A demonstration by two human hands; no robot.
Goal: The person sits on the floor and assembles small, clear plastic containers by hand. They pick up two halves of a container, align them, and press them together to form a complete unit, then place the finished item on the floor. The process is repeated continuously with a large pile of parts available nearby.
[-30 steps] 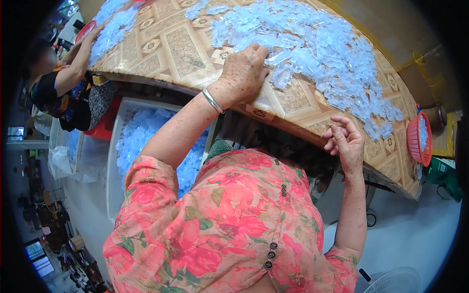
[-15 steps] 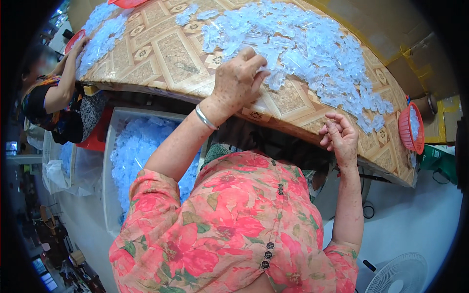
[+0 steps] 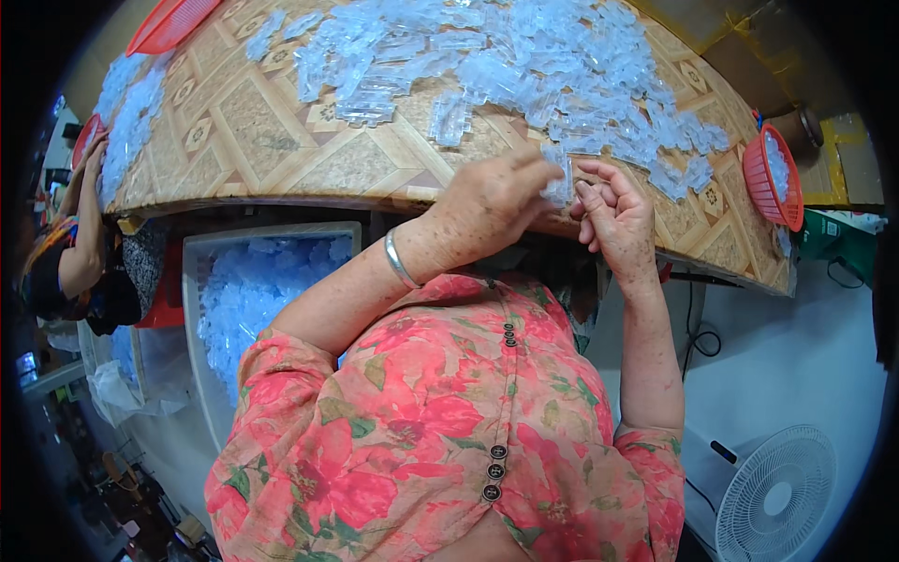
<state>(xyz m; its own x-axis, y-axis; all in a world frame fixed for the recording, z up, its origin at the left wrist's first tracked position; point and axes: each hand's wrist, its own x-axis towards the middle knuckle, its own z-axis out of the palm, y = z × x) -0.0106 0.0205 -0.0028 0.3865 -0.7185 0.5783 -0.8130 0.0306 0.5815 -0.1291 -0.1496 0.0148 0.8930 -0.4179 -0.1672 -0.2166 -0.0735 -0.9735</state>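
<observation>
My left hand (image 3: pixel 496 201), with a silver bangle on its wrist, is over the table's near edge, slightly blurred. Its fingers are closed on a clear plastic piece (image 3: pixel 559 176), small and flat with a bluish sheen. Just to the right, my right hand (image 3: pixel 618 220) is raised with curled fingers and the thumb pressed toward them. Whatever its fingertips may hold is too small to make out. Beyond both hands, many similar clear pieces (image 3: pixel 581 75) lie in a wide loose pile on the patterned tabletop (image 3: pixel 281 140).
A red basket (image 3: pixel 773 178) with clear pieces hangs at the table's right end. Another red basket (image 3: pixel 178 23) stands far left. Below the table, a white bin (image 3: pixel 272 229) holds more pieces. A co-worker (image 3: pixel 80 253) works at left. A white fan (image 3: pixel 777 496) stands lower right.
My left hand has come back from the pile toward the right hand, bringing a clear plastic piece. The view has shifted, so the table and baskets sit differently in the picture.
</observation>
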